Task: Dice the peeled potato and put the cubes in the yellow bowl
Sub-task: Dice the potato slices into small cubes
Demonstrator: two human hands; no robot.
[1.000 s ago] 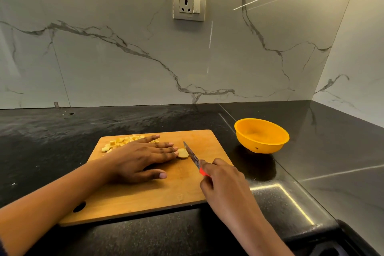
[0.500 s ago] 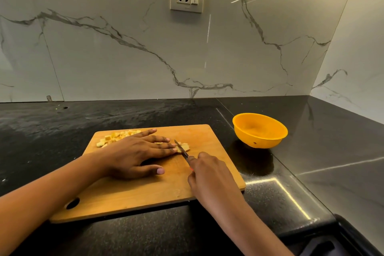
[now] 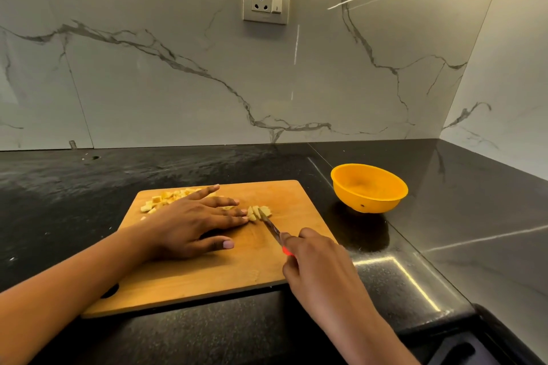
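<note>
A wooden cutting board (image 3: 207, 272) lies on the black counter. A small piece of peeled potato (image 3: 258, 212) sits near the board's middle, partly cut into strips. My left hand (image 3: 189, 222) lies flat on the board with straight fingers, its fingertips touching the piece. My right hand (image 3: 314, 261) grips a red-handled knife (image 3: 271, 227), and the blade's tip is in the potato piece. A pile of potato cubes (image 3: 166, 200) lies at the board's far left corner, partly hidden by my left hand. The yellow bowl (image 3: 369, 188) stands to the right of the board, with nothing visible inside.
A marble backsplash with a wall socket (image 3: 266, 0) rises behind the counter. A second marble wall closes the right side. The counter's front edge runs just below the board, and a dark object (image 3: 462, 350) shows at the bottom right corner.
The knife blade has come down into the potato piece, which now shows several cuts. My left hand stays flat on the board. The camera has shifted slightly.
</note>
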